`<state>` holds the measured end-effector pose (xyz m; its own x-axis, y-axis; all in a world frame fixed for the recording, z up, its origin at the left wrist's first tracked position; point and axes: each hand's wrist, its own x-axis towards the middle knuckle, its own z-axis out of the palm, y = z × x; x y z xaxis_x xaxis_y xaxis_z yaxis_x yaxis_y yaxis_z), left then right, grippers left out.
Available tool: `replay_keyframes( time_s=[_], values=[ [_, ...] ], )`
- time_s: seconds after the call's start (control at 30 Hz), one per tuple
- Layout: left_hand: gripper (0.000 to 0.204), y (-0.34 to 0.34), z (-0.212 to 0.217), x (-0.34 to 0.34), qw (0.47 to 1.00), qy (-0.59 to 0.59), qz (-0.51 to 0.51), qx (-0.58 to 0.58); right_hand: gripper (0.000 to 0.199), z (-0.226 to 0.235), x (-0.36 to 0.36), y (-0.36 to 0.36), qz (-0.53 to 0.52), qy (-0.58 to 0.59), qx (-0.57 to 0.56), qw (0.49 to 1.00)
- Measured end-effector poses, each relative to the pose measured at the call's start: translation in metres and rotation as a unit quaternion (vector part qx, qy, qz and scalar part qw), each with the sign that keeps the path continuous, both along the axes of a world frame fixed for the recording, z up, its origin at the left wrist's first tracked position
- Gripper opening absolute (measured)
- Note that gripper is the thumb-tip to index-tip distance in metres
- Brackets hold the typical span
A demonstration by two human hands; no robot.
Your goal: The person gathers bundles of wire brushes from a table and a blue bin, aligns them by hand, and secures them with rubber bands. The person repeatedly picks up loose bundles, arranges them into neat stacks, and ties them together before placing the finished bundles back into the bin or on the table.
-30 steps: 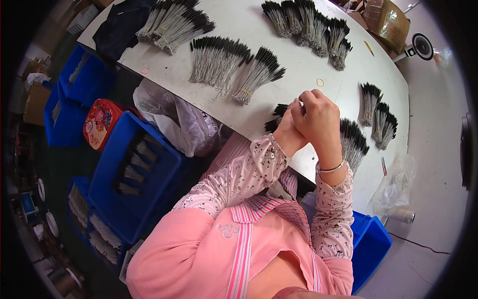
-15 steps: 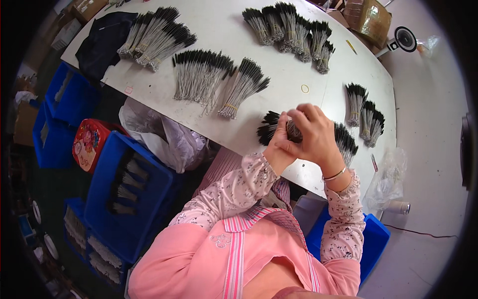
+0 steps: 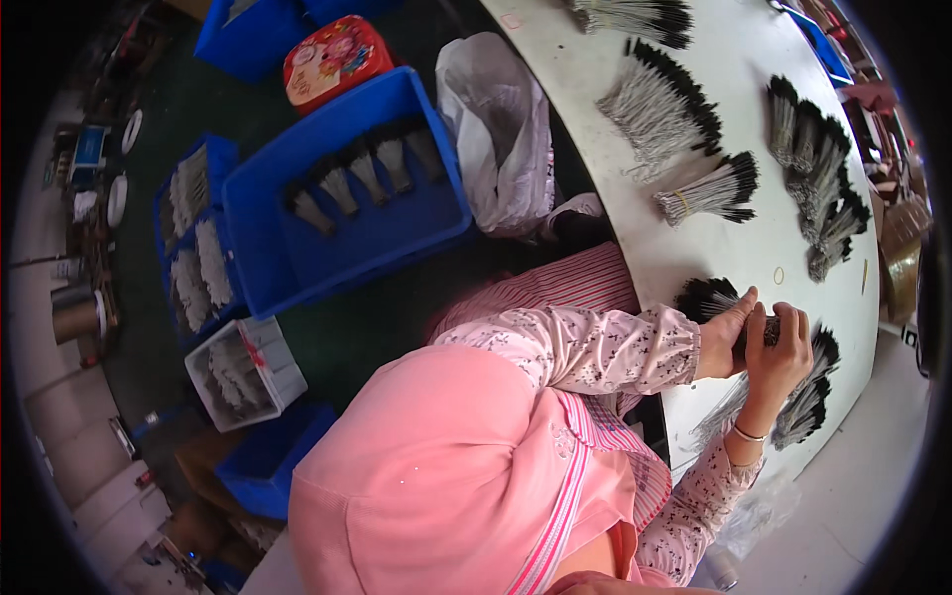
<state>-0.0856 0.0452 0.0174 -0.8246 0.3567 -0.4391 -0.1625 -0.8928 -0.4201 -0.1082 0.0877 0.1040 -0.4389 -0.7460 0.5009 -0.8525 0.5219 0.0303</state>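
Both my hands are closed round a bundle of thin wire brushes (image 3: pixel 706 297) near the table's front edge. Its black bristle ends stick out to the left, past my left hand (image 3: pixel 726 337). The fingers of my right hand (image 3: pixel 778 357) curl over the other end and cover much of it. Close beside the right hand lie more bundles of black-bristled brushes (image 3: pixel 808 407). Farther off are a spread pile of loose brushes (image 3: pixel 659 109) and a brush bundle tied with a band (image 3: pixel 709 188). A yellow rubber band (image 3: pixel 778 276) lies on the white table (image 3: pixel 590 149) beyond my hands.
A cluster of brush bundles (image 3: pixel 818 178) lies at the table's far side. On the floor to the left stand a blue bin (image 3: pixel 337 263) with several bundles, a red box (image 3: pixel 337 64), a white plastic bag (image 3: pixel 496 129) and a pale crate (image 3: pixel 278 372).
The view has swung left, so the table sits farther right and more floor bins show. My hands are still together on the brush bundle.
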Motion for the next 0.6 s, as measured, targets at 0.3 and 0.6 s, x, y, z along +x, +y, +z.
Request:
replay_keyframes(
  time_s=[0.3,0.6],
  values=[
    [0.043,0.01,0.0,0.022,0.994,0.106,-0.028,0.005,0.008,-0.002,0.029,0.02,-0.022,0.069,-0.037,0.997],
    [0.047,-0.055,0.061,0.065,0.956,0.286,0.052,-0.021,0.025,0.035,0.101,0.025,0.052,0.164,-0.109,0.979]
  ],
)
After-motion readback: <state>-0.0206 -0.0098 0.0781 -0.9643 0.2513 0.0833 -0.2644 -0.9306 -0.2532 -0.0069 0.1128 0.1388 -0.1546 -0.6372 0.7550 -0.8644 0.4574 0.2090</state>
